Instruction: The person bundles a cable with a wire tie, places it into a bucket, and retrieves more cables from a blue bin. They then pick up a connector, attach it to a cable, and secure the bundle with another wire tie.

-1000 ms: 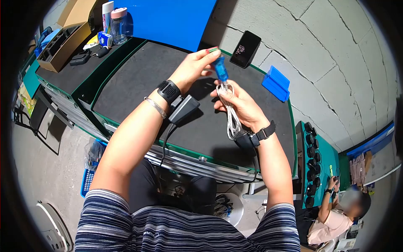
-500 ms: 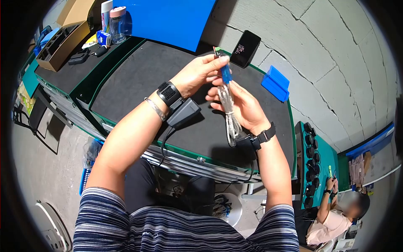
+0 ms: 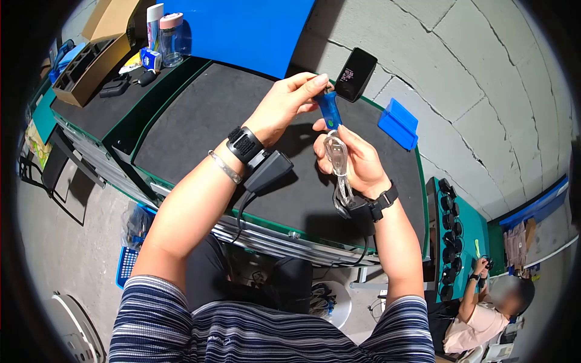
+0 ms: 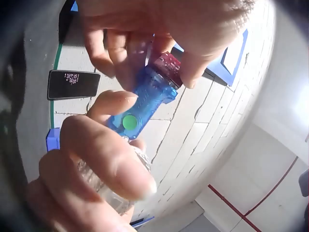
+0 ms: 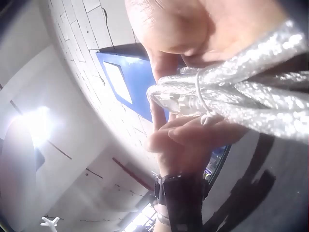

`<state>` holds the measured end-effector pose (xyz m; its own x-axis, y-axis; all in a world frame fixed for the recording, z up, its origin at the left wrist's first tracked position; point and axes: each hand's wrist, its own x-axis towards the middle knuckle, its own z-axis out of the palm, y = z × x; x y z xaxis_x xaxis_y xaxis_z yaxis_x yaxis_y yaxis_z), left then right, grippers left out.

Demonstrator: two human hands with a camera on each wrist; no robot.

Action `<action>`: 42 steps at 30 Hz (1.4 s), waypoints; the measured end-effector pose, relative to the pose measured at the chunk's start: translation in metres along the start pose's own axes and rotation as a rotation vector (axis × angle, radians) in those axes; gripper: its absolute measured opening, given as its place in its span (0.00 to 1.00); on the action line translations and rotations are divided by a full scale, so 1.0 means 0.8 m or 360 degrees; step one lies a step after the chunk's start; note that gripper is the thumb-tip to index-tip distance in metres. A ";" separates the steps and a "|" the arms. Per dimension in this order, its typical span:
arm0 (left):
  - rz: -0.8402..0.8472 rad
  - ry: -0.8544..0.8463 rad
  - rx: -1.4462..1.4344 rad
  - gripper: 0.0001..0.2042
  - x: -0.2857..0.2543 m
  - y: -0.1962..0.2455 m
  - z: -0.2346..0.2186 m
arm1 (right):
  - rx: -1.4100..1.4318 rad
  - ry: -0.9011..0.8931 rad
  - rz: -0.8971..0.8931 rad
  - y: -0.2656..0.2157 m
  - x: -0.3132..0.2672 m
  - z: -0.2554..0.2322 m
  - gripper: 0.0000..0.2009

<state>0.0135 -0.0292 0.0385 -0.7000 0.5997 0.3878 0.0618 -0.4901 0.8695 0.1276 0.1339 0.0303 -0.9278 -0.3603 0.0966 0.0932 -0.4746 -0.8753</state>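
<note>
Over the black-matted table, my left hand pinches the dark red end of a translucent blue cable connector. A round green dot marks the side of its housing. From the other end runs a silver braided cable, folded into a bundle and bound with a thin tie. My right hand grips this bundle just below the connector, fingers curled round it. Within the bundle a clear USB plug shows. Part of the cable is hidden behind the right fingers in the left wrist view.
A black phone leans at the table's back edge, left of a small blue bin. At far left are a cardboard box and a pink-lidded bottle. Another person sits at right, by a green table with several black round things.
The connector has turned so its green dot now faces up, and both hands have shifted slightly right and toward the body. The cable bundle has rotated with them, bringing the USB plug into sight.
</note>
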 end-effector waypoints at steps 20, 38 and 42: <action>-0.0052 0.0082 0.0077 0.25 0.001 -0.005 0.000 | -0.0186 0.0142 0.0053 0.000 0.002 -0.011 0.22; -0.0161 0.0112 0.0083 0.26 0.002 -0.011 -0.004 | -0.0128 0.0269 0.0053 0.000 0.003 -0.014 0.21; -0.0121 0.0057 0.0282 0.24 0.005 -0.010 -0.004 | -0.0128 0.0259 0.0035 -0.001 0.002 -0.012 0.21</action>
<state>0.0082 -0.0249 0.0324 -0.7321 0.6064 0.3105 0.1297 -0.3233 0.9374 0.1227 0.1412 0.0269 -0.9727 -0.2321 0.0045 0.0912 -0.3999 -0.9120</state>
